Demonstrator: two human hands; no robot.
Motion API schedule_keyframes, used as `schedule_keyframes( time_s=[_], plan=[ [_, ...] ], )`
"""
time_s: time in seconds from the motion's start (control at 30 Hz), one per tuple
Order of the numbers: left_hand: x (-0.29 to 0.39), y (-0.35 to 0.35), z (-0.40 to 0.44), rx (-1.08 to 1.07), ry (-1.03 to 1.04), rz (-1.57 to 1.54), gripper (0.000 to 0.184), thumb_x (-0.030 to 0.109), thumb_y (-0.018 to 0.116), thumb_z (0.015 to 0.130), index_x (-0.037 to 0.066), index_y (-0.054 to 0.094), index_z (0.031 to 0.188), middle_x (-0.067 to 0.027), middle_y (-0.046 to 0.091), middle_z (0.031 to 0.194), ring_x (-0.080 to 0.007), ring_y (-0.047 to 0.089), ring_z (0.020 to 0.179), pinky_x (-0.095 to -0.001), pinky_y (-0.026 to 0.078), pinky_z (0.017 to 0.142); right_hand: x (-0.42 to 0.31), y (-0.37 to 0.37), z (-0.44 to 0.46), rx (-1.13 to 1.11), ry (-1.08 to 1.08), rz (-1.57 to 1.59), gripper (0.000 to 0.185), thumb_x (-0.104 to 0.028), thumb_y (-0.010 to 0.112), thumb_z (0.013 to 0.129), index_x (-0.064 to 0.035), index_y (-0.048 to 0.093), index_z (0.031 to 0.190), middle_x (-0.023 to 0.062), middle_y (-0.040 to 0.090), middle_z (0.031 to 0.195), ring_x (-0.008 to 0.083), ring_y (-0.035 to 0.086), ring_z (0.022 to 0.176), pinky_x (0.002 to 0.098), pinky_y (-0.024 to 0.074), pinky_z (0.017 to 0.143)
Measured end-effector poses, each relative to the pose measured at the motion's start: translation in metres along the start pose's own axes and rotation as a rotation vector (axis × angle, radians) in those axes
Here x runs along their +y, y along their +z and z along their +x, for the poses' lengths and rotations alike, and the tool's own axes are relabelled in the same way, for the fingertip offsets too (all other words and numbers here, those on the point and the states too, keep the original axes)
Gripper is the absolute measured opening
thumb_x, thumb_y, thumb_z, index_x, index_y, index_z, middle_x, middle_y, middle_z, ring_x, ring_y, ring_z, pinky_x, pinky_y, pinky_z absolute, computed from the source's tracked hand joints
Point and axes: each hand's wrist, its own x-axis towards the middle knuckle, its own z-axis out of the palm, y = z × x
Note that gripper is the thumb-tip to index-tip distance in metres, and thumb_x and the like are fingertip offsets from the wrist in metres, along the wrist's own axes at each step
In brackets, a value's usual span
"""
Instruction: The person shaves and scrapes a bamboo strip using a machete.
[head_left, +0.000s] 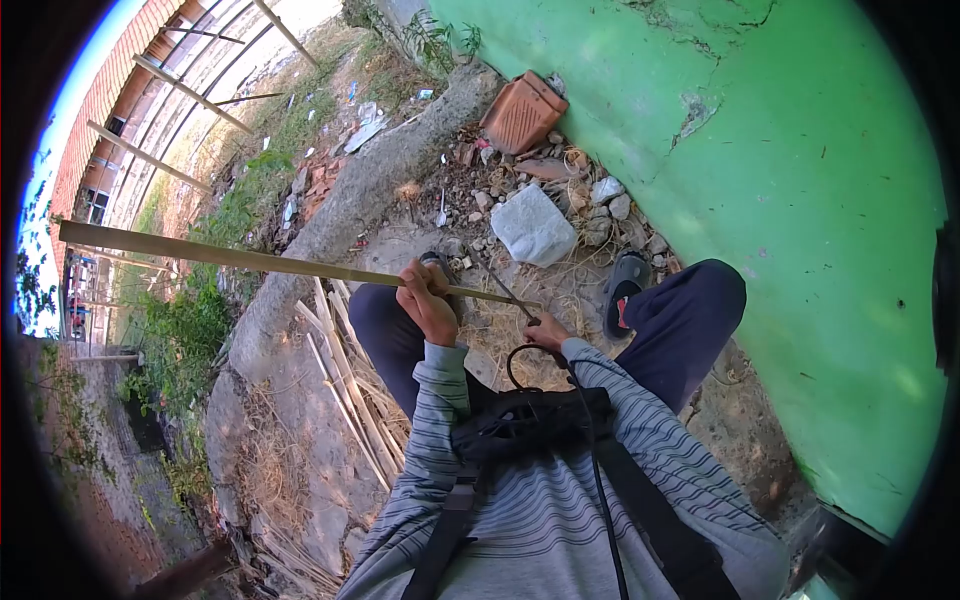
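My left hand (428,305) is closed around a long bamboo strip (230,255), which slants from the far left down to a spot between my knees. In my right hand (547,333), the fingers are wrapped around the handle of a knife with a thin dark blade (500,283). Its blade crosses the strip close to the strip's near end; whether it cuts into the wood I cannot tell. Fingers hide most of the knife's handle. Beside my left leg, a bundle of split bamboo strips (350,385) lies on the ground.
A whitish stone block (533,226) sits between my feet, with rubble and shavings around it. Behind it, an orange clay block (523,112) leans near the green wall (790,220) on my right. A low concrete ridge (350,190) runs along the left, with weeds (190,330) beyond.
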Motion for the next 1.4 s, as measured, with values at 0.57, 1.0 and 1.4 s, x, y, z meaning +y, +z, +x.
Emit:
schedule_keyframes(
  time_s=[0.57, 1.0, 1.4],
  plan=[
    [-0.001, -0.018, 0.002, 0.098, -0.046, -0.031, 0.057, 0.052, 0.037, 0.110, 0.015, 0.022, 0.070, 0.0037, 0.018, 0.059, -0.0074, 0.019, 0.050, -0.0302, 0.013, 0.048, 0.035, 0.013, 0.013, 0.079, -0.101, -0.103, 0.020, -0.020, 0.070, 0.080, -0.0004, 0.069, 0.076, 0.0105, 0.063, 0.060, 0.0170, 0.056, 0.044, 0.0332, 0.0420, 0.042],
    [0.001, -0.026, 0.003, 0.118, -0.061, -0.056, 0.057, 0.054, 0.038, 0.109, 0.015, 0.023, 0.070, 0.0037, 0.019, 0.056, -0.0079, 0.017, 0.049, -0.0313, 0.013, 0.047, 0.052, 0.005, 0.023, 0.149, -0.030, -0.280, 0.027, -0.026, 0.071, 0.082, -0.0015, 0.068, 0.073, 0.0082, 0.063, 0.061, 0.0189, 0.058, 0.046, 0.0370, 0.0453, 0.046],
    [0.076, -0.052, -0.009, -0.161, -0.456, 0.395, 0.040, 0.033, 0.053, 0.108, -0.007, 0.059, 0.115, -0.0135, 0.069, 0.100, -0.0177, 0.071, 0.096, -0.0281, 0.056, 0.074, 0.042, -0.005, 0.015, 0.117, 0.221, -0.212, 0.026, -0.026, 0.069, 0.081, -0.0013, 0.070, 0.074, 0.0110, 0.064, 0.061, 0.0217, 0.060, 0.048, 0.0377, 0.0481, 0.048]
  ],
)
